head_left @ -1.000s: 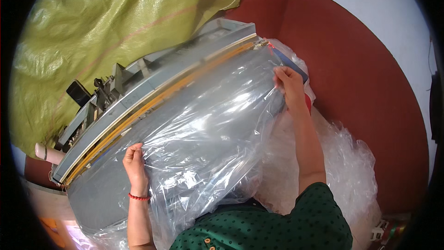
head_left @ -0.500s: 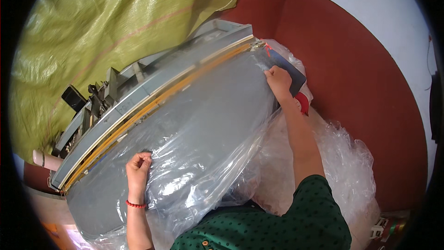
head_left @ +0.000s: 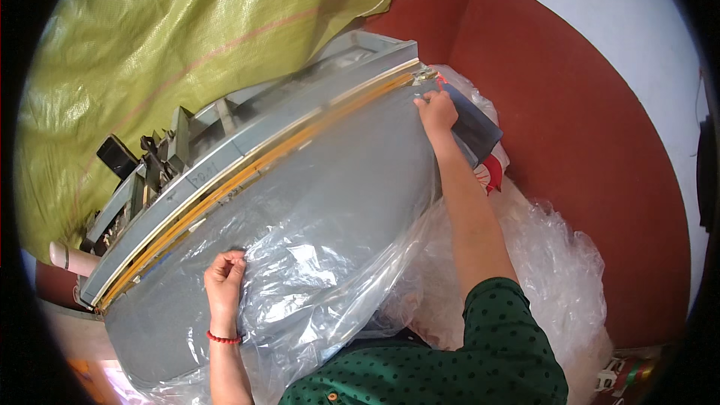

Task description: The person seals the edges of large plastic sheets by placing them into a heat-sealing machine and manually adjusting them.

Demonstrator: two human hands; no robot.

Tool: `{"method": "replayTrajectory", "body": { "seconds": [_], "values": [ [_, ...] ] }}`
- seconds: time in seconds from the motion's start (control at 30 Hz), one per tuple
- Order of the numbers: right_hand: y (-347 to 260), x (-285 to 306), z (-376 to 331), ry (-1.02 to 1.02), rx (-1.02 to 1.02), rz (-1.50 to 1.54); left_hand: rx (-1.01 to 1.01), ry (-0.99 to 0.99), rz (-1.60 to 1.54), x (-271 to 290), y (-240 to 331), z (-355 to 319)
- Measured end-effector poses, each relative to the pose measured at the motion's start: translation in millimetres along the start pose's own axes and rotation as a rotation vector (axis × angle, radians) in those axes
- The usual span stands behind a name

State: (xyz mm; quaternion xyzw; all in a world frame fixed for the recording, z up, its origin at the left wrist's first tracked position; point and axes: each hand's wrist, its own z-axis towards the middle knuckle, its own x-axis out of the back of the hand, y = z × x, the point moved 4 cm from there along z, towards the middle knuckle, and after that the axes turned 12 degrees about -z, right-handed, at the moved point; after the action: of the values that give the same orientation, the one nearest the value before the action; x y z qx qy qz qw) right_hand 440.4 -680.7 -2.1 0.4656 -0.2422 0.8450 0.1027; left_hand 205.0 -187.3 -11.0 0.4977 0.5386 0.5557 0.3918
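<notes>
A sheet of clear plastic film (head_left: 300,262) lies wrinkled and shiny over a grey tabletop (head_left: 157,330), spilling down its near side. My left hand (head_left: 224,277), with a red bead bracelet at the wrist, pinches the film's left part between thumb and fingertips. Out at the far right corner, my right hand (head_left: 437,114) has its fingers drawn together near the film's far end; the film at the fingertips is hard to see. Beside it is a dark flat panel (head_left: 476,127).
Along the tabletop's far side runs a long grey metal frame (head_left: 217,165) with an orange strip (head_left: 247,172). A phone-like black object (head_left: 116,156) and a pink cylinder (head_left: 73,258) stand at left. Yellow woven sheeting (head_left: 187,22) hangs behind. Bunched plastic (head_left: 555,262) lies at right, by a red wall (head_left: 577,150).
My right hand has shifted slightly left and up toward the orange strip's far end. My left hand keeps its pinch almost in place. The film near the right hand lies flatter.
</notes>
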Motion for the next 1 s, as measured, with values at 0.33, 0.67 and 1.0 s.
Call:
{"method": "replayTrajectory", "body": {
  "seconds": [0.33, 0.67, 1.0],
  "values": [
    [-10.0, -21.4, -4.2, 0.186, 0.187, -0.103, 0.441, -0.614, -0.137, 15.9, 47.4, -67.1],
    [2.5, -40.7, 16.2, -0.054, 0.153, -0.207, 0.664, -0.177, 0.648, 328.7, 6.3, -218.1],
    [1.2, -25.1, 3.8, 0.028, 0.231, -0.313, -0.774, 0.934, 1.127, 367.6, 119.9, -202.8]
  ]
}}
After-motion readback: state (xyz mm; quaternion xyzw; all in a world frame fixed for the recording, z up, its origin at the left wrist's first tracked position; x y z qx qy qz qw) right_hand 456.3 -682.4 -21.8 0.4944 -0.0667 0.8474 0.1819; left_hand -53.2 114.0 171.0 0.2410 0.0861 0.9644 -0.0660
